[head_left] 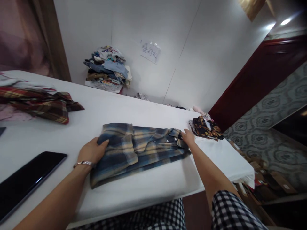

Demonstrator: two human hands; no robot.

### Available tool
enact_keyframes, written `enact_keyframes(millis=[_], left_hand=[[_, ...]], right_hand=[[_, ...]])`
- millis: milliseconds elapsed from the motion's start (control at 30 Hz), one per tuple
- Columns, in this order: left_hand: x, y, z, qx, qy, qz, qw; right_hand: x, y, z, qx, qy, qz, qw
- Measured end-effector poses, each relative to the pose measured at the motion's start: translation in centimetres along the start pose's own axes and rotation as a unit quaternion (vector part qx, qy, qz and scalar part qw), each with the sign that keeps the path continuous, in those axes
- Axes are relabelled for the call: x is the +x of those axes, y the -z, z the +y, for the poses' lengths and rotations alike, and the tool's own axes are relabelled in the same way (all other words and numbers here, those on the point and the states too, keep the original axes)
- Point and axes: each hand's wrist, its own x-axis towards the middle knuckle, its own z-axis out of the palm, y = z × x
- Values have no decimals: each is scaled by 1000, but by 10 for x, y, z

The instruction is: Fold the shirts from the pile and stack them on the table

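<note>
A blue and tan plaid shirt (139, 150) lies partly folded on the white table (153, 185) in front of me. My left hand (92, 151) grips the shirt's left end, thumb on top of the cloth; a silver bracelet sits on that wrist. My right hand (188, 138) rests on the collar end of the shirt at the right, fingers closed on the fabric edge.
A red plaid garment (40, 103) lies at the far left. A dark tablet (26, 179) lies near the left front edge. A stack of folded clothes (107, 68) stands against the wall. A dark floral garment (206, 127) lies at the table's right end. Cardboard boxes (266, 182) clutter the floor.
</note>
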Motion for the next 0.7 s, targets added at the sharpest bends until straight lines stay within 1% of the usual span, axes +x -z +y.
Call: enact_keyframes(millis=[67,100,133,167,200,233,267,333,367,400,433,500,533,567,600,633,700], left_hand=[[2,2,-3,-12,15,41,999],[3,3,-4,-12,22,55,998],[4,4,-5,-7,27,60,998],[4,5,-6,-1,28,57,998],[5,6,-7,3,26,47,999],[5,7,-7,7,24,38,999],[5,7,-7,10,24,32,999],[5,6,-7,13,25,33,999],[5,5,-8,13,25,35,999],[5,5,-8,11,22,37,999],[6,4,-8,9,18,38,999],[6,2,-10,4,11,38,999],[6,2,-10,3,11,37,999],[7,2,-10,-1,12,36,999],[7,1,-11,-5,14,33,999],[7,2,-11,-8,17,32,999],[6,2,-11,-17,18,33,999]], right_hand=[[-12,-3,-28,45,105,28,993],[-21,-7,-45,78,172,39,981],[-31,-13,-62,112,240,45,963],[-42,-19,-78,138,300,40,943],[-53,-25,-94,150,345,20,926],[-64,-31,-107,143,373,-18,917],[-73,-36,-119,124,387,-65,911],[-86,-42,-135,70,390,-161,904],[-91,-42,-140,46,380,-193,903],[-94,-40,-145,31,367,-206,907],[-98,-37,-149,27,356,-198,913],[-105,-32,-157,46,357,-140,922],[-110,-30,-162,62,370,-106,921],[-116,-30,-167,76,392,-86,913],[-121,-31,-171,83,418,-85,901],[-126,-34,-175,82,440,-101,888],[-134,-42,-181,66,465,-154,869]])
